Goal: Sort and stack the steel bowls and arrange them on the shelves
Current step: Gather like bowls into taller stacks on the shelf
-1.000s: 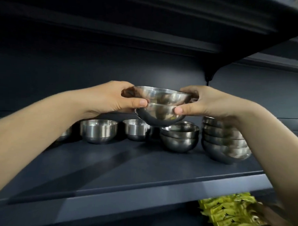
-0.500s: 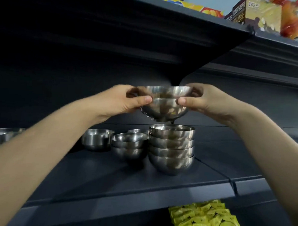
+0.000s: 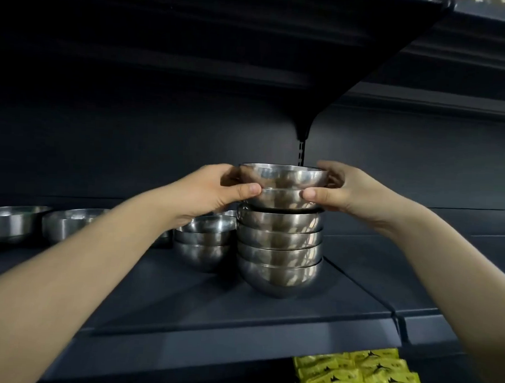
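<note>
Two nested steel bowls (image 3: 282, 187) sit in the top of a tall stack of steel bowls (image 3: 278, 259) on the dark shelf (image 3: 240, 315). My left hand (image 3: 219, 190) grips the nested pair from the left, thumb on the front. My right hand (image 3: 341, 192) grips it from the right in the same way. A shorter stack of steel bowls (image 3: 204, 244) stands just left of the tall one. Two wider, flatter steel bowls stand further left, one (image 3: 70, 224) beside my left forearm and another (image 3: 10, 221) at the edge of view.
Another dark shelf (image 3: 310, 34) hangs overhead, held by a bracket (image 3: 303, 127) right behind the stack. A seam (image 3: 396, 316) splits the shelf to the right of the stack. Yellow packets (image 3: 356, 375) lie on the level below.
The nested pair came down from the air onto the tall stack. The view shifted, bringing the stack under my hands.
</note>
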